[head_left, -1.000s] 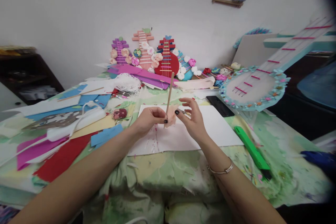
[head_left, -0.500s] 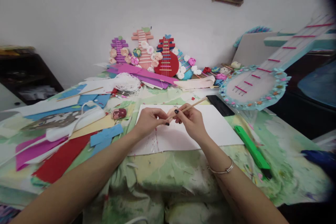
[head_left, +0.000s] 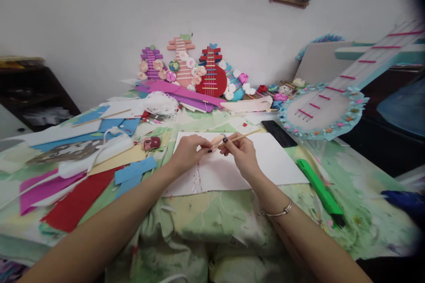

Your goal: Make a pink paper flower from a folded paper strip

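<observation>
Over the white paper sheet (head_left: 275, 163), my right hand (head_left: 241, 150) is closed round a thin wooden stick (head_left: 247, 134), which slants up to the right. The thumb and fingers of my left hand (head_left: 192, 152) pinch together at the stick's lower left end. A small pale peach piece (head_left: 218, 140) shows between the hands; what it is cannot be made out. Thin shiny strands (head_left: 196, 179) lie on the paper below my left hand.
A green cutter (head_left: 320, 192) and a black flat object (head_left: 278, 133) lie right of the paper. Coloured sheets, a red one (head_left: 83, 199) among them, cover the left. Paper instruments (head_left: 211, 80) stand behind; a larger one (head_left: 327, 112) leans at right.
The stick has tilted a little flatter, its far end lower. Both hands have shifted only slightly and keep their hold.
</observation>
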`<state>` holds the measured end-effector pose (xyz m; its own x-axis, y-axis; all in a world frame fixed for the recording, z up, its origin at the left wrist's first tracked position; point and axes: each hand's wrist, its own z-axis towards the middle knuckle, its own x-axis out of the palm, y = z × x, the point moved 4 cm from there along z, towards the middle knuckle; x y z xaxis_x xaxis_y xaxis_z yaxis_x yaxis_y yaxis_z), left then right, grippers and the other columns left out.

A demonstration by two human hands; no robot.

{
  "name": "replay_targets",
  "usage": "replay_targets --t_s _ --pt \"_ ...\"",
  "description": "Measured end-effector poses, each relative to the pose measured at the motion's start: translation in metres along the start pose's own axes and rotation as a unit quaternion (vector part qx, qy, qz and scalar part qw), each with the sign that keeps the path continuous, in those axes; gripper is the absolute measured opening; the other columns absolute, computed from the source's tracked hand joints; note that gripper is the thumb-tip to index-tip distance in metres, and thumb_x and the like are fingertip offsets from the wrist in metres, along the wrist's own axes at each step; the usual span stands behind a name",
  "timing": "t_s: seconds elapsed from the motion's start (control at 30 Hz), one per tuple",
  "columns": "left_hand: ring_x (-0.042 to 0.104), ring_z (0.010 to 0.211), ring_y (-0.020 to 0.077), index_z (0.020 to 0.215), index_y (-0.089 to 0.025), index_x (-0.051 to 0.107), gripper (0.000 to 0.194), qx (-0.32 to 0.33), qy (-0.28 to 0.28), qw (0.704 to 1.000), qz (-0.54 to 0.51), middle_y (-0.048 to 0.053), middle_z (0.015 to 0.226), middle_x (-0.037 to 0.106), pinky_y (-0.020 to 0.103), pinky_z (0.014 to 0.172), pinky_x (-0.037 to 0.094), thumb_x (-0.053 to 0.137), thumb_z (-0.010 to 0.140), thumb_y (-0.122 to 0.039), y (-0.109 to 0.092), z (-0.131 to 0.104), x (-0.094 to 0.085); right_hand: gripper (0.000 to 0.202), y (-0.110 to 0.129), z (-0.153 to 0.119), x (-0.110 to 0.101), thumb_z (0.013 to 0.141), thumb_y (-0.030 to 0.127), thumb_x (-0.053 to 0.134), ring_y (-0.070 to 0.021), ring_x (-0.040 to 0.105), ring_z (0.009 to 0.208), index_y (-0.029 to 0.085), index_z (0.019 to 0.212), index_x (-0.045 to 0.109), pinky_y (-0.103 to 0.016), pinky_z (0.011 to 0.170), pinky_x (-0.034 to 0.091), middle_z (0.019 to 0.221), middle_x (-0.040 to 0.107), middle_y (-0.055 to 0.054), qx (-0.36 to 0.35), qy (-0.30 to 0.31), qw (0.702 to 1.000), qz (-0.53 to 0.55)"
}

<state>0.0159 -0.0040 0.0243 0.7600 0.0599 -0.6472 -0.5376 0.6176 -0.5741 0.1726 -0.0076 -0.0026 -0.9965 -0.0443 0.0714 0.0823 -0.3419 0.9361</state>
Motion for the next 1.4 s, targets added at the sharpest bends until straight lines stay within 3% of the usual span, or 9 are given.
replay_targets --t_s 0.63,0.8,0.93,1.07,1.2,1.4 --pt "0.052 0.069 0.0148 0.067 -0.018 0.066 0.004 -0.037 0.029 0.999 0.024 0.0 0.07 0.066 0.026 0.065 0.037 0.063 0.068 -0.019 0.006 0.001 0.003 0.019 -0.003 0.0 0.005 0.073 0.032 0.062 -0.0106 0.052 0.052 0.018 0.07 0.05 -0.025 0.053 0.042 0.055 0.055 0.002 0.003 0.011 1.0 0.003" --pt "0.048 0.058 0.0117 0.064 -0.015 0.065 0.006 -0.096 0.036 0.993 -0.066 0.001 0.063 0.062 0.024 0.057 0.036 0.066 0.064 -0.021 0.01 0.001 0.004 0.016 -0.002 0.001 0.005 0.068 0.025 0.064 -0.0115 0.056 0.056 0.018 0.077 0.053 -0.026 0.056 0.045 0.063 0.06 0.001 0.0 0.022 1.0 0.015" --pt "0.049 0.052 0.0098 0.067 -0.012 0.062 0.015 -0.177 0.078 0.947 -0.258 0.001 0.062 0.06 0.022 0.05 0.036 0.069 0.06 -0.022 0.016 0.0 0.011 0.021 0.0 0.004 -0.001 0.064 0.018 0.064 -0.0144 0.06 0.069 0.018 0.082 0.054 -0.03 0.069 0.047 0.073 0.064 -0.001 -0.014 0.002 1.0 0.008" --pt "0.052 0.054 0.0091 0.067 -0.011 0.059 0.019 -0.193 0.086 0.9 -0.382 0.0 0.062 0.059 0.02 0.052 0.038 0.073 0.058 -0.02 0.018 -0.001 0.016 0.015 0.007 0.006 -0.012 0.066 0.019 0.059 -0.0139 0.059 0.073 0.018 0.081 0.056 -0.028 0.069 0.046 0.077 0.063 -0.002 -0.047 -0.053 0.997 -0.027" --pt "0.053 0.054 0.008 0.069 -0.011 0.059 0.021 -0.196 0.11 0.856 -0.465 0.0 0.06 0.059 0.019 0.053 0.039 0.075 0.059 -0.019 0.019 -0.002 0.019 0.011 0.01 0.006 -0.013 0.069 0.02 0.057 -0.0157 0.056 0.079 0.017 0.079 0.061 -0.028 0.068 0.043 0.085 0.063 -0.004 -0.055 -0.034 0.989 -0.131" --pt "0.057 0.06 0.0105 0.074 -0.011 0.059 0.023 -0.223 0.135 0.789 -0.556 0.001 0.066 0.06 0.023 0.061 0.043 0.076 0.061 -0.019 0.023 -0.003 0.02 0.011 0.015 0.004 -0.011 0.075 0.021 0.054 -0.0175 0.056 0.088 0.019 0.08 0.063 -0.029 0.073 0.042 0.092 0.062 -0.005 -0.107 -0.006 0.976 -0.191"
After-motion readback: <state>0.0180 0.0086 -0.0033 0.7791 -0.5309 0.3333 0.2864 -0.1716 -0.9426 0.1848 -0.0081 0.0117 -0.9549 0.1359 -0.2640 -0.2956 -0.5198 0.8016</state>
